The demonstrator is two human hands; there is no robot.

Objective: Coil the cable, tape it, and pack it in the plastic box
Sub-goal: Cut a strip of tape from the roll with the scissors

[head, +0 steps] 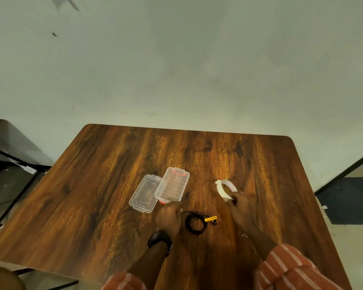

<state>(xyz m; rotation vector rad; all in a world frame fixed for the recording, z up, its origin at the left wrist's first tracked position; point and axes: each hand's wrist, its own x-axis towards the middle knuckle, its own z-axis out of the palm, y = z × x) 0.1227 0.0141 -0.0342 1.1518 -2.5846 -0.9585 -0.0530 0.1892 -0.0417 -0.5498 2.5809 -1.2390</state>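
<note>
Lid [143,193] loose on the surface [105,168], left of the open plastic box [173,187]. My left hand [169,219] is flat beside the coiled cable [195,223], fingers at its left edge, gripping nothing. Right hand [240,208] pinches the tape roll [226,188], tilted, far right.

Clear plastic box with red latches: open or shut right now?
Open. The clear plastic box has no cover on it; its clear lid lies flat on the wooden table beside it.

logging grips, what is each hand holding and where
Right hand pinches the tape roll at its near rim; left hand rests against the coiled cable.
</note>
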